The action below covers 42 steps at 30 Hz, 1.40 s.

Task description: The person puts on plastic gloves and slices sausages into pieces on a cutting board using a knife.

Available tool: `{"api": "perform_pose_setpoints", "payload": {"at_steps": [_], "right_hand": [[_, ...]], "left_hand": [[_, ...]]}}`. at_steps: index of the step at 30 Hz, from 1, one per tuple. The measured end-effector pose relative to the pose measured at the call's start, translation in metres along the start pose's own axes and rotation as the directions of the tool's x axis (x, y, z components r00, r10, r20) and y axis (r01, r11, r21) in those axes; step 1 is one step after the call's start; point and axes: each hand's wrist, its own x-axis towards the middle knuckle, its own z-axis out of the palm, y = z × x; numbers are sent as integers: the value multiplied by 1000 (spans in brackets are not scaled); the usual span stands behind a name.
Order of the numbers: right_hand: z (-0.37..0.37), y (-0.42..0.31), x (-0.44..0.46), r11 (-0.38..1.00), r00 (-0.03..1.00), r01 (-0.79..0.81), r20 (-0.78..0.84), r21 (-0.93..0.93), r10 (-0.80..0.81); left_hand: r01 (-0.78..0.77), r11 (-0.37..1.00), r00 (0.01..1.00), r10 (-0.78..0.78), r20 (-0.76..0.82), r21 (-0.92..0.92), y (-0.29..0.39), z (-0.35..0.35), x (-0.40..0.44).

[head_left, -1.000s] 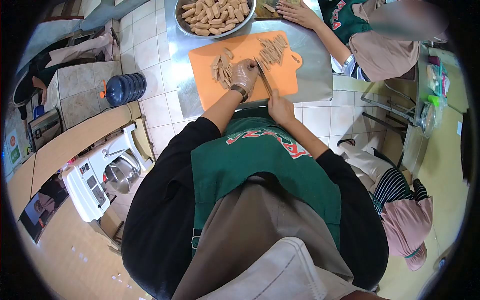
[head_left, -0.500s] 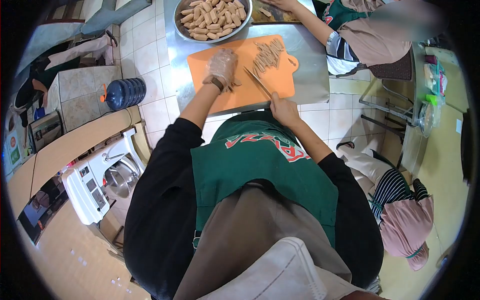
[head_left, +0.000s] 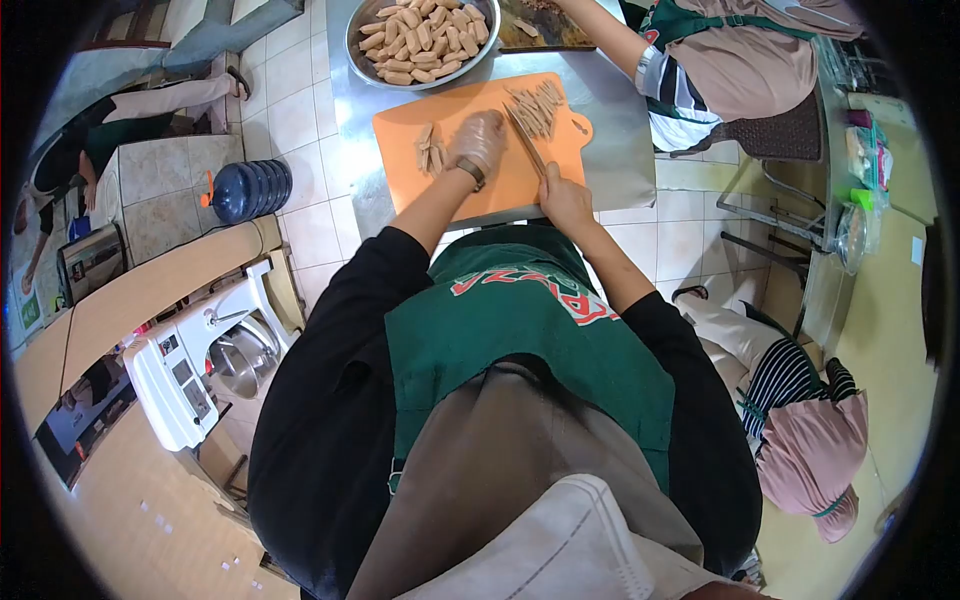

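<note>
My left hand, in a clear plastic glove, is closed over the middle of an orange cutting board; what its fingers hold is hidden. My right hand grips the handle of a knife, whose blade points up and left over the board, beside the left hand. Right of the blade lies a pile of thin light-brown strips. A smaller group of cut pieces is on the board left of my left hand.
A metal bowl full of brown sausage-like pieces stands behind the board on the steel table. At the upper right a co-worker reaches over a dark board. Another person is at the right.
My left hand went left over the cut pieces, then came back to the middle beside the knife. The left group of pieces looks smaller. The co-worker's arm shifted up.
</note>
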Motion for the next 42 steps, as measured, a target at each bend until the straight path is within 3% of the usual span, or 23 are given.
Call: {"api": "perform_pose_setpoints", "payload": {"at_steps": [1,4,8,10,13,17,29,31,35,38,42], "right_hand": [[1,-1,-2,1000,1000,-2,2,1,2],[5,-2,-5,1000,1000,-21,3,17,21],[5,-4,-7,1000,1000,-24,-13,18,24],[4,-8,-10,999,999,-31,-15,25,31],[5,-10,-14,999,999,-28,-20,21,28],[7,-11,-14,1000,1000,-5,-18,-12,5],[11,-11,8,998,999,12,32,-55,-10],[10,-14,12,998,1000,19,21,-54,-18],[5,-14,-2,1000,997,-19,77,-19,21],[-1,-5,-22,999,996,-35,88,3,35],[-6,-5,-18,998,996,-44,82,33,42]], "left_hand": [[1,1000,1000,-1,3,0,4,10,-4],[108,965,989,-129,-74,-238,17,21,-17],[129,953,982,-160,-95,-273,18,17,-21],[228,898,963,-264,-47,-375,15,21,-20],[182,936,967,-226,-118,-301,6,32,-18],[250,916,960,-277,-46,-313,2,36,-12],[64,975,977,-105,-185,-215,-3,40,-10],[203,889,967,-249,-61,-411,-4,43,-10],[240,889,958,-281,-51,-390,-6,45,-9],[160,905,972,-215,-99,-394,-10,48,-7],[252,860,956,-293,-25,-444,-3,42,-8]]}}
